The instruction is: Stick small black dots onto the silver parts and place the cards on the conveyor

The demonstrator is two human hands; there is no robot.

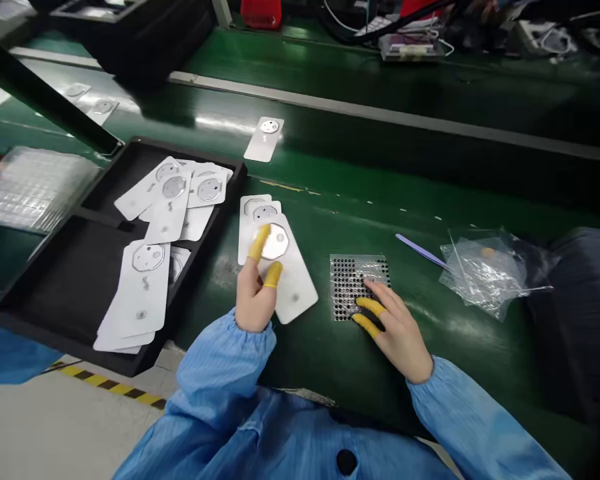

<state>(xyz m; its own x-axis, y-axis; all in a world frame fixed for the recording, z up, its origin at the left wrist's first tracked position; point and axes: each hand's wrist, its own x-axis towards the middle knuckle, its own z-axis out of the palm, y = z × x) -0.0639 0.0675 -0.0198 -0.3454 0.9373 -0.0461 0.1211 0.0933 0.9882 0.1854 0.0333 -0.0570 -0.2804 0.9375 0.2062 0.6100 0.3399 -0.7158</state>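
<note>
My left hand (pixel 258 287), with yellow finger covers, rests on a white panel (pixel 296 287) that has a shiny octagonal window. Its thumb and forefinger are apart on the panel. Two more white panels (pixel 246 240) stick out from beneath that one. To the right, a clear sheet (pixel 344 283) with rows of small black dots lies flat on the green bench. Over the lower right part of this sheet is my right hand (pixel 397 327), its fingers spread and the tips touching the dots; nothing is visibly held.
A black tray (pixel 85 280) with loose white panels (pixel 143 287) stands at the left. One panel (pixel 264 140) lies farther back on the green surface. Purple tweezers (pixel 420 251) and clear plastic bags (pixel 490 270) lie at the right. A metal rail (pixel 330 107) crosses behind.
</note>
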